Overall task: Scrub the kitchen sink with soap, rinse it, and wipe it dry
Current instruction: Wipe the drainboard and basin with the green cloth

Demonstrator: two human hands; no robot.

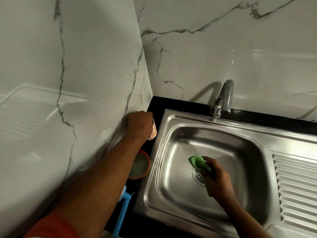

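Fingers of right hand [217,181] curled round a green rectangular scrub pad [197,162], held over the round drain [197,175] inside the stainless steel sink basin [223,125]. Left hand [139,125] grips a small floral-printed paper cup [154,130] at the black countertop [156,103], just left of the sink rim.
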